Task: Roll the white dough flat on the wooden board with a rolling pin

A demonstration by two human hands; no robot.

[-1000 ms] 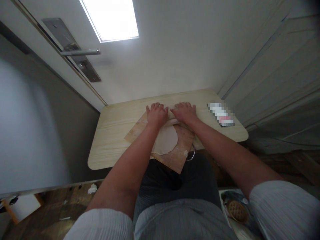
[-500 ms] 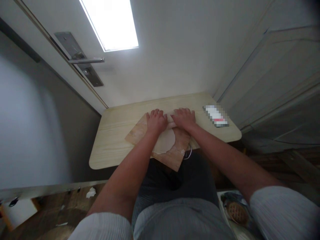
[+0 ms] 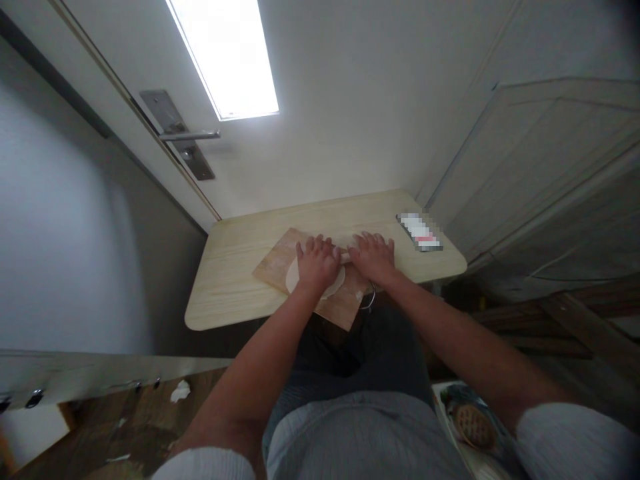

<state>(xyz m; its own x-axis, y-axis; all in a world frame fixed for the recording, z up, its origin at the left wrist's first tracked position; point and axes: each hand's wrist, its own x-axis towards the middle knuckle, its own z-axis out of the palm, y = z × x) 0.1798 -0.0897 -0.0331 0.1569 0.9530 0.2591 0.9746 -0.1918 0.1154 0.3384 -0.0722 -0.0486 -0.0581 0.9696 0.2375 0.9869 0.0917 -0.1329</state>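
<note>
On the light wooden table, a flat round sheet of dough (image 3: 295, 272) lies on a square wooden board (image 3: 340, 309). A pale rolling pin (image 3: 345, 257) lies across the board's right side, mostly hidden under both hands. My left hand (image 3: 319, 261) rests over its left part, fingers curved forward, covering much of the dough. My right hand (image 3: 374, 257) presses on its right part, beyond the board's edge. Both palms face down on the pin. A metal loop (image 3: 370, 299) sticks out from the board's near right side.
A phone-like object (image 3: 420, 232), blurred out, lies at the right of the table (image 3: 225, 280). Behind stands a white door with a metal handle (image 3: 190, 135). Below right is a container holding a round brown lattice-patterned thing (image 3: 473, 427). White scraps (image 3: 181, 391) lie on the floor.
Both hands and the rolling pin have come nearer to my body over the board. More dough now shows left of my left hand, less in front of it. The whole view has shifted slightly.
</note>
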